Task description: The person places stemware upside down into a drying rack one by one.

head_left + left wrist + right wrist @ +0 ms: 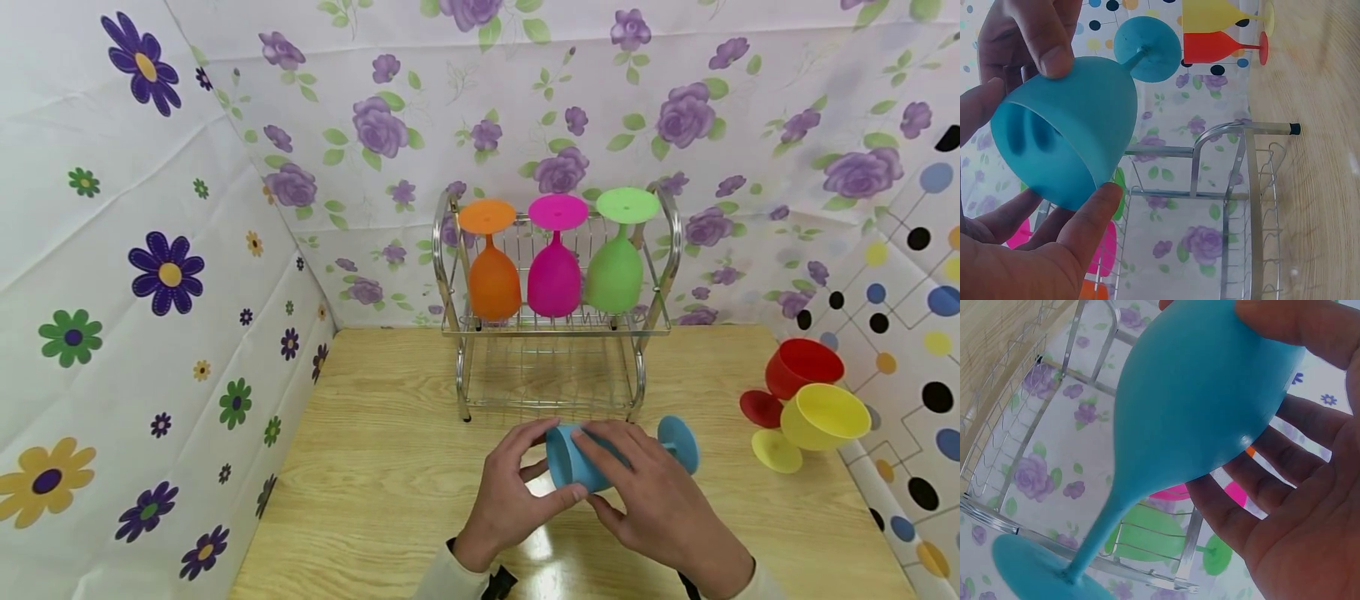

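Both hands hold a blue wine goblet (678, 443) on its side above the table, in front of the rack. My left hand (504, 496) grips its rim, fingers on the far side and thumb on the near side. The right hand (651, 500) wraps round the bowl from the right. In the left wrist view the goblet's open mouth (1041, 156) faces the left hand, with right-hand fingers seen inside through the wall. The stem and round foot (1041, 569) stick out free in the right wrist view.
A two-tier metal rack (555, 333) stands at the back. Upside down on its top tier are an orange goblet (493, 279), a magenta goblet (555, 279) and a green goblet (617, 271). A red goblet (791, 375) and a yellow goblet (821, 421) lie at the right.
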`<state>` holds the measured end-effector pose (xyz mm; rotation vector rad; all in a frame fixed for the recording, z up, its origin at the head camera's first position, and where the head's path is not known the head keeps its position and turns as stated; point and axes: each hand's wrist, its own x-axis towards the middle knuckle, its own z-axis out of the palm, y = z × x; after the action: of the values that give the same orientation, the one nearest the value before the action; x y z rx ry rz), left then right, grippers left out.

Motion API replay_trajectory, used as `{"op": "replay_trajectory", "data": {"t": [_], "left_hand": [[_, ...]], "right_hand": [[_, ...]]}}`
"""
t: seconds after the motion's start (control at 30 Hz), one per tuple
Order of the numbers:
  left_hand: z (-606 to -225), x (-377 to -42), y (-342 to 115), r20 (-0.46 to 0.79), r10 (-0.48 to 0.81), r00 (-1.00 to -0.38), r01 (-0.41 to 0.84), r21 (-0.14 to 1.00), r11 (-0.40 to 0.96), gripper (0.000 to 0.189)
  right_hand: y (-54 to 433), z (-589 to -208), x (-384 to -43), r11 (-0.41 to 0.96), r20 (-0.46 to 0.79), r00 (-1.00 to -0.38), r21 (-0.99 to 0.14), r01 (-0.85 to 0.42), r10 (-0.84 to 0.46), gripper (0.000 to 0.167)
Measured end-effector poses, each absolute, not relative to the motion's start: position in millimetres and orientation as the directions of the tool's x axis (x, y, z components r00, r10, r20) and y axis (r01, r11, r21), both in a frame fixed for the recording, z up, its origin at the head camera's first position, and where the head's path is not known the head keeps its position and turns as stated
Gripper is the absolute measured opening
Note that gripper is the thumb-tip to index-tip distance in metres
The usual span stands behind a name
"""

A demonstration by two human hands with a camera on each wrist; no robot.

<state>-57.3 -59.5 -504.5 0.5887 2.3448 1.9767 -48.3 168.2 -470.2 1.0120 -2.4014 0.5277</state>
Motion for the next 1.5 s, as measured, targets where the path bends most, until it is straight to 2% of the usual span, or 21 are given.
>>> {"op": "replay_trajectory", "data": {"t": [0.3,0.5,0.67,0.9,1.03,1.13,1.23,1.5], "left_hand": [[-510,-60,-63,0.23,0.252,-0.94,0.26,0.961,0.094,0.072],[-510,-60,-64,0.221,0.238,-0.946,0.247,0.965,0.085,0.07],[-511,-60,-64,0.221,0.212,-0.952,0.236,0.971,0.046,0.068],[-514,-61,-61,0.238,0.164,-0.957,0.237,0.971,-0.025,0.068],[-517,-62,-59,0.247,0.14,-0.959,0.239,0.968,-0.075,0.068],[-519,-63,-58,0.245,0.125,-0.961,0.231,0.966,-0.117,0.067],[-518,-63,-58,0.233,0.127,-0.964,0.211,0.964,-0.164,0.067],[-520,-59,-53,0.2,0.156,-0.967,0.149,0.946,-0.286,0.068]], "right_hand": [[170,-473,-46,0.669,0.591,-0.662,-0.26,-0.697,-0.461,0.072],[169,-475,-43,0.68,0.606,-0.701,-0.334,-0.653,-0.376,0.064],[167,-478,-41,0.637,0.627,-0.724,-0.439,-0.633,-0.287,0.057],[164,-487,-39,0.59,0.586,-0.807,-0.627,-0.51,-0.075,0.053],[163,-492,-40,0.56,0.57,-0.822,-0.682,-0.47,0.004,0.047],[162,-496,-43,0.503,0.566,-0.824,-0.722,-0.475,0.034,0.047],[163,-502,-45,0.415,0.521,-0.852,-0.786,-0.459,0.046,0.047],[162,-509,-50,0.114,0.302,-0.953,-0.947,-0.3,-0.006,0.052]]}}
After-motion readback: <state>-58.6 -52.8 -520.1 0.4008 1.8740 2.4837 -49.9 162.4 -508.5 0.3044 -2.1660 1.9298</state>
